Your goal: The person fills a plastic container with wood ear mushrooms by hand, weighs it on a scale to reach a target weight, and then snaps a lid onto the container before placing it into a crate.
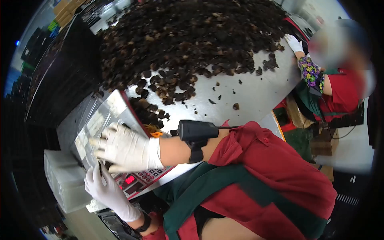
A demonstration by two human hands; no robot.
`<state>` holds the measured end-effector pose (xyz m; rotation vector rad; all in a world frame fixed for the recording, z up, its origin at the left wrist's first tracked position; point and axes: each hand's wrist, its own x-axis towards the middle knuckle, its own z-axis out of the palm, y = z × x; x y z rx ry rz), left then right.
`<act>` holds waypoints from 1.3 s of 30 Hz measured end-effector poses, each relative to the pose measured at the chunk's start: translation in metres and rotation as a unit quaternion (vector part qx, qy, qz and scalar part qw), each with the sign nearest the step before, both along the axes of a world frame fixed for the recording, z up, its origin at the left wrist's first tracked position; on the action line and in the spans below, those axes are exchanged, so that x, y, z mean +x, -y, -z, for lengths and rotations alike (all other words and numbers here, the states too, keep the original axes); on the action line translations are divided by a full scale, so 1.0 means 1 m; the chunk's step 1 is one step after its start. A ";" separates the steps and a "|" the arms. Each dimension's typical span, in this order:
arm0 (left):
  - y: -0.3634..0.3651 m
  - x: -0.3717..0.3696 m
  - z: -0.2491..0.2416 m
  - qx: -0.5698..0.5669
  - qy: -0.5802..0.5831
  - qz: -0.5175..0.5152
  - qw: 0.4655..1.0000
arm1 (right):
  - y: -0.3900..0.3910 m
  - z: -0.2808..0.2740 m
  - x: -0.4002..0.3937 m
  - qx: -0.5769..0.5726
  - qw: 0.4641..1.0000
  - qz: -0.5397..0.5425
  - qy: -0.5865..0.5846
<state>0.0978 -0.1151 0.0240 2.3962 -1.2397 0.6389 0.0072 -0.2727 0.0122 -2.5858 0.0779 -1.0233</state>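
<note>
My right hand (129,149), in a white glove, is held over the digital scale (137,181) with its fingers apart and nothing visible in them. Just below it, my gloved left hand (107,193) has its fingers pinched around a small dark piece (100,167), partly hidden by the fingers. Clear plastic (89,125) lies over the scale's white-and-red platform, beyond my fingertips. Dark, curled dried pieces, resembling wood ear mushroom (192,44), form a large heap on the metal table (224,102), and some lie scattered beside the scale.
A stack of clear plastic bags (66,182) stands left of the scale. A dark crate wall (64,76) rises at the far left. Across the table, a co-worker in a red top (340,94) rests a white-gloved hand (294,43) beside the heap. Cardboard (298,114) lies near them.
</note>
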 end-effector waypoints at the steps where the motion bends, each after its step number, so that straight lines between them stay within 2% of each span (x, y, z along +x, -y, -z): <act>1: 0.000 -0.008 -0.002 -0.001 0.025 0.025 0.999 | -0.003 -0.001 -0.007 0.037 0.999 -0.020 0.001; 4: 0.000 -0.036 -0.005 0.019 0.045 0.110 0.993 | -0.013 0.004 -0.042 0.133 0.988 -0.075 0.033; 6: 0.011 -0.056 -0.013 0.037 0.042 0.175 0.983 | -0.008 0.015 -0.067 0.183 0.974 -0.088 0.096; 8: 0.024 -0.073 -0.012 0.047 -0.011 0.245 0.968 | 0.004 0.021 -0.103 0.246 0.954 -0.109 0.132; 11: 0.047 -0.100 -0.009 0.120 -0.059 0.336 0.932 | 0.022 0.026 -0.163 0.415 0.898 -0.143 0.026; 12: 0.053 -0.107 -0.007 0.124 -0.074 0.358 0.922 | 0.028 0.024 -0.186 0.466 0.878 -0.109 -0.018; 14: 0.061 -0.103 -0.014 0.108 -0.072 0.356 0.926 | 0.049 0.038 -0.235 0.450 0.887 -0.008 -0.099; 15: 0.062 -0.095 -0.016 0.072 -0.069 0.325 0.941 | 0.059 0.043 -0.263 0.464 0.871 0.021 -0.159; 16: 0.061 -0.085 -0.018 0.037 -0.065 0.291 0.954 | 0.070 0.044 -0.291 0.414 0.889 0.017 -0.195; 17: 0.061 -0.075 -0.025 0.004 -0.086 0.251 0.964 | 0.079 0.044 -0.319 0.422 0.875 0.001 -0.235; 18: 0.054 -0.052 -0.023 0.004 -0.063 0.213 0.975 | 0.087 0.040 -0.342 0.340 0.894 0.003 -0.291; 19: 0.050 -0.033 -0.021 0.010 -0.064 0.185 0.981 | 0.091 0.031 -0.358 0.330 0.876 0.054 -0.347; 20: 0.047 -0.020 -0.019 0.016 -0.062 0.154 0.986 | 0.098 0.031 -0.359 0.330 0.877 0.048 -0.347; 23: 0.055 -0.011 -0.008 0.071 -0.092 0.140 0.983 | 0.121 0.037 -0.343 0.242 0.909 0.195 -0.278; 24: 0.054 -0.017 -0.009 0.146 -0.085 0.112 0.979 | 0.133 0.040 -0.322 0.212 0.909 0.233 -0.273; 26: 0.056 -0.018 -0.012 0.119 -0.150 0.130 0.973 | 0.161 0.059 -0.278 0.133 0.926 0.274 -0.223; 30: 0.061 -0.032 -0.016 0.152 -0.135 0.108 0.973 | 0.198 0.078 -0.159 0.120 0.948 0.221 -0.194; 33: 0.060 -0.031 -0.014 0.133 -0.154 0.123 0.971 | 0.207 0.101 -0.096 0.028 0.967 0.174 -0.186; 36: 0.059 -0.030 -0.011 0.125 -0.146 0.125 0.973 | 0.220 0.107 -0.094 0.004 0.964 0.124 -0.236; 39: 0.059 -0.031 -0.012 0.129 -0.141 0.111 0.975 | 0.231 0.090 -0.133 -0.011 0.948 0.131 -0.291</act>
